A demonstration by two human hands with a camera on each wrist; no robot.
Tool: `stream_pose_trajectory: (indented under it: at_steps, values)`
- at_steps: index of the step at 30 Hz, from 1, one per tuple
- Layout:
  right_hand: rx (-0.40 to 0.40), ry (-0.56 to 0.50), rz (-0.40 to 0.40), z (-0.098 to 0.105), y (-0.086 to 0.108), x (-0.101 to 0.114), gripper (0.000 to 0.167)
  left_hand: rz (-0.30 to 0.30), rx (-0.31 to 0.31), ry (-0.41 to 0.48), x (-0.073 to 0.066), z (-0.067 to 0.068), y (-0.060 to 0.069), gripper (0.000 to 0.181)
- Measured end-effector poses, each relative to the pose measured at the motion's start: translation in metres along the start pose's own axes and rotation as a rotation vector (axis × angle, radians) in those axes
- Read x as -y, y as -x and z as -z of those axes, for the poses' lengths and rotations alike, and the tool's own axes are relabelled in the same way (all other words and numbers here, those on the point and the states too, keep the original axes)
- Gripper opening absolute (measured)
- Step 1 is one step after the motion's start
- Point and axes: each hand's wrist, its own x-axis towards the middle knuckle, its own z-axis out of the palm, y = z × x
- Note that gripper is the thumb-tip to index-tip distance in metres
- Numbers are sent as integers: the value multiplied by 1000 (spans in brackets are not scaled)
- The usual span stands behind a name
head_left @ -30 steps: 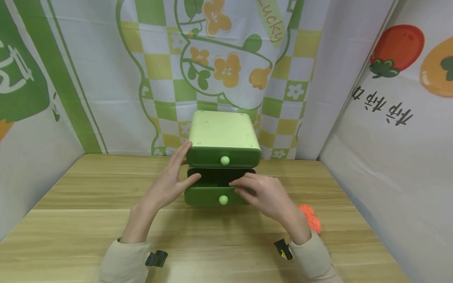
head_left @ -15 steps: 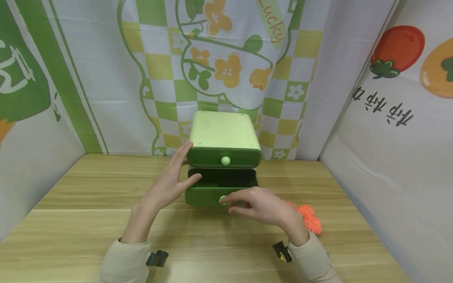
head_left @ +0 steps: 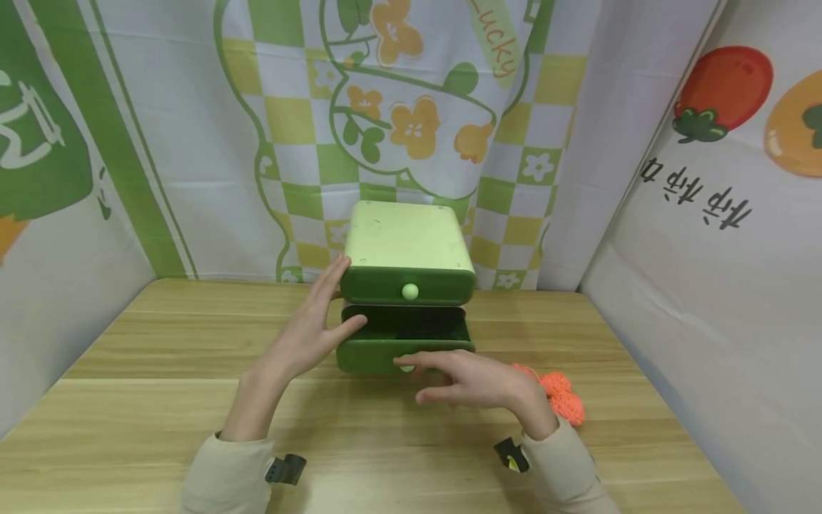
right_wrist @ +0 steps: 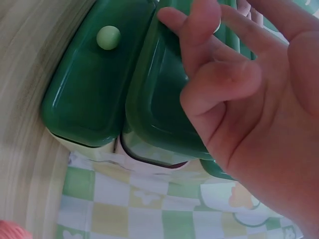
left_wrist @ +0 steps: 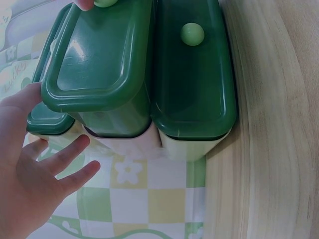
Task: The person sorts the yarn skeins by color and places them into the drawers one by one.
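Note:
A light-green cabinet (head_left: 406,235) with dark-green drawer fronts stands at the back of the table. Its middle drawer (head_left: 367,356) is pulled out; a dark patch shows inside, too dim to identify. My left hand (head_left: 302,341) lies spread along the cabinet's left side, thumb at the drawer's left rim. My right hand (head_left: 480,382) is in front of that drawer, its index finger stretched across the round knob (head_left: 407,368) and its thumb apart below. In the right wrist view its other fingers are loosely bent, with nothing between them. The bottom drawer (left_wrist: 194,84) is closed.
A bundle of orange yarn (head_left: 563,400) lies on the wooden table (head_left: 193,343) behind the right wrist. The top drawer (head_left: 372,285) is closed. Printed cloth (head_left: 289,164) hangs behind the cabinet and at both sides.
My right hand has left the drawer's upper rim and come down to the knob, its fingers parting. My left hand and the pulled-out drawer look unmoved.

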Motion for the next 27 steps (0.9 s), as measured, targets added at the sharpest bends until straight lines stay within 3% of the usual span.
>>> stream_pose_trajectory:
  at_steps: [16,27]
  values:
    - [-4,-15,41,-1,-4,-9,56,5,1,4,-1,0,1,90]
    - [-58,-10,32,-2,-7,-13,59,-3,1,10,-1,0,1,90]
